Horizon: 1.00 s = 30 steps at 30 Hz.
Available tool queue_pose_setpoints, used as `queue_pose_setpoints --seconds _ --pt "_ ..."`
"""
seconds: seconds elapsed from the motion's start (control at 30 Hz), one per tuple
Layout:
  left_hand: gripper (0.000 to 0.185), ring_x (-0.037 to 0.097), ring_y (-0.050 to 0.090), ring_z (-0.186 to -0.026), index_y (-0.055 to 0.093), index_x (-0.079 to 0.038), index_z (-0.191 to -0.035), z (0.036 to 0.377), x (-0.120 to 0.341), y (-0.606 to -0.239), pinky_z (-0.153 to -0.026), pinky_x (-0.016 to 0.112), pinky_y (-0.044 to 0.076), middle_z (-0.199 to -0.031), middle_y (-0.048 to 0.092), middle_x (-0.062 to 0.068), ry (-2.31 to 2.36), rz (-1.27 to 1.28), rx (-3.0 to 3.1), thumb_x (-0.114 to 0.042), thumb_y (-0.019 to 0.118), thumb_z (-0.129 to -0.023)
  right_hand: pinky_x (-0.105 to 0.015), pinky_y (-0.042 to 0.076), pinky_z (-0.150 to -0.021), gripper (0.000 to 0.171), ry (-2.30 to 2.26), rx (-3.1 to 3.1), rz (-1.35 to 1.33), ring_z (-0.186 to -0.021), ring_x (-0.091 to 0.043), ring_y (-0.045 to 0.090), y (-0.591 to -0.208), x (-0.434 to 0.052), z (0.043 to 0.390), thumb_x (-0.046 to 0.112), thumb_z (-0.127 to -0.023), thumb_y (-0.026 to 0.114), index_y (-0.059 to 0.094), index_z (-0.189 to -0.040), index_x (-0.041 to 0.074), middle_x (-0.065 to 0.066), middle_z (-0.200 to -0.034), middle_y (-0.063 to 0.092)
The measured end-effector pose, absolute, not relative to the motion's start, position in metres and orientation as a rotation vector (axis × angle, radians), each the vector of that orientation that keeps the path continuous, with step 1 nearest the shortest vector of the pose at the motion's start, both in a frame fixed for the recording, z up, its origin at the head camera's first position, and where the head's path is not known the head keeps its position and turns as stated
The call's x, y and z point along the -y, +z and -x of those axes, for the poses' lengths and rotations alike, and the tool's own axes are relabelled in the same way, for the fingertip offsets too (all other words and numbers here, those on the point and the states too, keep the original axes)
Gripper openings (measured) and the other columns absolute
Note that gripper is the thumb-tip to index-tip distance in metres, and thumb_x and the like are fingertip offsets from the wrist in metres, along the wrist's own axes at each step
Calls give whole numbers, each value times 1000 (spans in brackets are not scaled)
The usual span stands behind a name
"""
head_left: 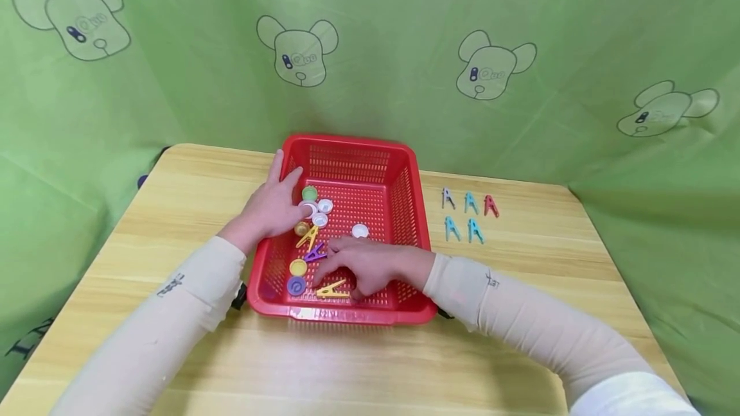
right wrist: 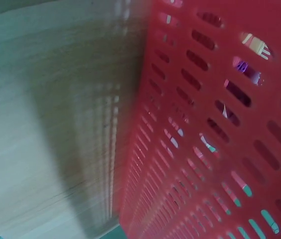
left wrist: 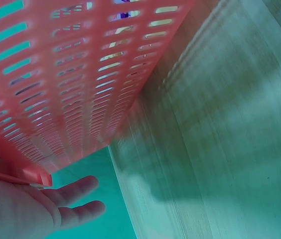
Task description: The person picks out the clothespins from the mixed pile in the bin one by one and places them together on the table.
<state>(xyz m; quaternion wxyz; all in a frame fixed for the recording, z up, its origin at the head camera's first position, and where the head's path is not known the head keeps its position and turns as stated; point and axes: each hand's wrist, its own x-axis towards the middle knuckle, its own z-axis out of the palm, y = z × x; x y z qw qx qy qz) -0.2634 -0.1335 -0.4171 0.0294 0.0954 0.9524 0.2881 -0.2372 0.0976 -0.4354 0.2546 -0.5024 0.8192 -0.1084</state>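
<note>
My left hand (head_left: 273,205) lies across the left rim of a red plastic basket (head_left: 341,314), some fingers extended outside it and the thumb side inside, beside white bottle caps (head_left: 320,219). Down in the basket, my right hand (head_left: 367,265) has its fingers spread and bent downward over the floor. Its fingertips are right at a yellow clothespin (head_left: 332,291). A purple clothespin (head_left: 315,253) and a second yellow clothespin (head_left: 308,237) lie just beyond the fingers. Close by on the left are a purple cap (head_left: 296,286) and a yellow cap (head_left: 298,268).
On the wooden table (head_left: 537,262), right of the basket, several clothespins stand in two rows, including a red clothespin (head_left: 491,206) and a teal clothespin (head_left: 475,231). A green cap (head_left: 309,193) and a lone white cap (head_left: 360,230) also lie in the basket. Behind hangs a green curtain (head_left: 381,50).
</note>
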Motion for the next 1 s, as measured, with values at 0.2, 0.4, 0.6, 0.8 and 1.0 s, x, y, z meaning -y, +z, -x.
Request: queue_pose_setpoints --seconds 0.2,0.4,0.6,0.8,1.0 --pt "84 48 46 -128 24 -5 -159 263 134 -416 -87 53 55 -163 -25 4 918 -287 -2922 -29 67 -91 -34 42 -102 64 -252 -2227 1408 -116 -7 44 -437 -96 238 18 -76 88 65 -128 47 13 -119 50" --pt "84 49 47 -128 25 -5 -159 262 134 -418 -90 55 53 -163 -24 5 906 -291 -2929 -30 67 -91 -29 43 -96 61 -224 -2212 1417 -107 -6 45 -439 -95 237 22 -79 87 64 -128 48 14 -113 50" --pt "84 49 46 -129 25 -4 -158 261 133 -419 -93 56 51 -164 -23 6 907 -286 -2939 -30 67 -90 -27 43 -93 58 -208 -2201 1448 -104 -5 44 -441 -94 235 24 -81 85 64 -129 49 12 -111 49" --pt "84 49 44 -130 25 -5 -158 262 133 -421 -95 56 49 -164 -23 6 900 -287 -2938 -30 68 -90 -26 44 -86 69 -182 -2174 1438 -102 -7 42 -438 -96 234 13 -80 84 60 -131 54 11 -108 45" --pt "84 47 45 -130 25 -5 -159 263 133 -421 -92 54 52 -163 -26 4 907 -289 -2936 -30 67 -91 -26 45 -84 66 -191 -2174 1422 -101 -8 43 -434 -98 236 9 -82 81 62 -129 52 9 -107 45"
